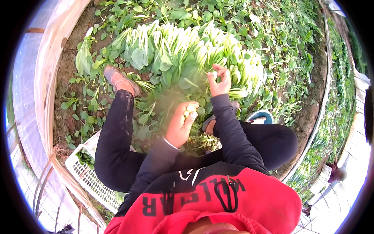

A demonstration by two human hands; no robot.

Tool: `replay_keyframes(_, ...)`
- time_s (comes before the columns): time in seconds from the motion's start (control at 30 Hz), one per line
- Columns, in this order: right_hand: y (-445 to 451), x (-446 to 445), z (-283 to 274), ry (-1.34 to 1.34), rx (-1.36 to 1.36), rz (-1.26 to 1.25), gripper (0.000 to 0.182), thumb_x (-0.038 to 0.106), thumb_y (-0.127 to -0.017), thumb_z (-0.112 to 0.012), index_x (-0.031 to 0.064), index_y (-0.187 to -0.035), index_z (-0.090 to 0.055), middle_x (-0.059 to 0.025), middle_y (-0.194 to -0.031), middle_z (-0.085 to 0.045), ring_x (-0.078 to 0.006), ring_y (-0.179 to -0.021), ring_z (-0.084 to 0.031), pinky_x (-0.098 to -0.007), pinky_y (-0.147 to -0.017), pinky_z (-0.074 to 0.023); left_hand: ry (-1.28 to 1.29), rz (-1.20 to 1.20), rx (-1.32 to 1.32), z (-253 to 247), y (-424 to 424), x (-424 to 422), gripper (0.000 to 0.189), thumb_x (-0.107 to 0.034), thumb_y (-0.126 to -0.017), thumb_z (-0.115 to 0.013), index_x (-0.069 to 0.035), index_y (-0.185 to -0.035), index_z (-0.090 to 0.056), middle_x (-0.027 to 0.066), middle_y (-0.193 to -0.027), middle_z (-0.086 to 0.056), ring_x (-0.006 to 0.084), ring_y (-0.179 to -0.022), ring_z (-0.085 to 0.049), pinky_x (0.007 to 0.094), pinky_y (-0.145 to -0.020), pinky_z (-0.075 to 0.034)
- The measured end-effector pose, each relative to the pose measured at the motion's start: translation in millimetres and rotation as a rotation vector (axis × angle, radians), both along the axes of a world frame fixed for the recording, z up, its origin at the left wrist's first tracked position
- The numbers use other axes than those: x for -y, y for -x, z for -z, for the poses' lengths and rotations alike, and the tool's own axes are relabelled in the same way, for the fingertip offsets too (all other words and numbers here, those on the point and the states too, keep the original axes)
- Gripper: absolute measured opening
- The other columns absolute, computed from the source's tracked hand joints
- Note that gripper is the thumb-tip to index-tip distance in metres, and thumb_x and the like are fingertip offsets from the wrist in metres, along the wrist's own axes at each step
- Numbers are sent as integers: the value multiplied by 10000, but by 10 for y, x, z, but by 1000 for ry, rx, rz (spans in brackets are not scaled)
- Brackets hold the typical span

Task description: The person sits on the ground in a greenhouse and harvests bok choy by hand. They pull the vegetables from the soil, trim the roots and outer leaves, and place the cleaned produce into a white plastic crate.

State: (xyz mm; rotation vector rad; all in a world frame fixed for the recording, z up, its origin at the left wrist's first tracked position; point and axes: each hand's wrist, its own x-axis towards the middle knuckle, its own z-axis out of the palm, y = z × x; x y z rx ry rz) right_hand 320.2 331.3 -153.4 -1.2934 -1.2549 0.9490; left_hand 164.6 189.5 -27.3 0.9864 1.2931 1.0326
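Note:
My left hand (181, 124) is closed around the pale stem ends of some leafy greens (191, 108), low between my knees. The leaves on that side are blurred. Ahead and to the right, my right hand (221, 82) is raised over the picked greens with thumb and fingers apart and bent. A pale patch shows between its fingers; whether it is a stem behind them is unclear. Beyond both hands, a long curved row of picked leafy greens (181, 44), probably bok choy, lies with the pale stems mostly pointing away from me.
Growing greens (280, 58) cover the soil around the row. A white plastic crate (93, 181) with leaves inside stands behind my left leg. By my right knee is a blue bucket (268, 114) holding a tool. Plastic sheeting (46, 73) borders the left; a person (334, 174) is far right.

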Motion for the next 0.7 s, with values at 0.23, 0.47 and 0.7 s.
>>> replay_keyframes(0.23,158,-578,123,350,612,52,457,211,-745,-860,64,-981,-498,-167,-863,-630,-380,-826,-635,-447,-775,-501,55,74,85,-116,17,-19,248,-181,-1042,-521,-13,-1224,-524,71,-1028,-648,141,-933,-588,297,-896,-477)
replay_keyframes(0.47,129,-171,-516,211,285,-162,425,90,-803,-797,58,-1181,-604,-90,-932,-652,-204,-868,-633,-334,-803,-509,-168,-17,-182,1,75,-42,331,-145,-1031,-534,-12,-1333,-532,93,-1410,-502,143,-1003,-592,298,-915,-496)
replay_keyframes(0.7,22,503,-1565,56,-45,-565,179,52,-899,-698,35,-1077,-705,-62,-999,-570,-173,-949,-564,-302,-863,-468,-266,10,184,-359,32,-88,375,-186,-1038,-532,17,-1351,-502,114,-1486,-423,171,-1112,-598,309,-888,-531)
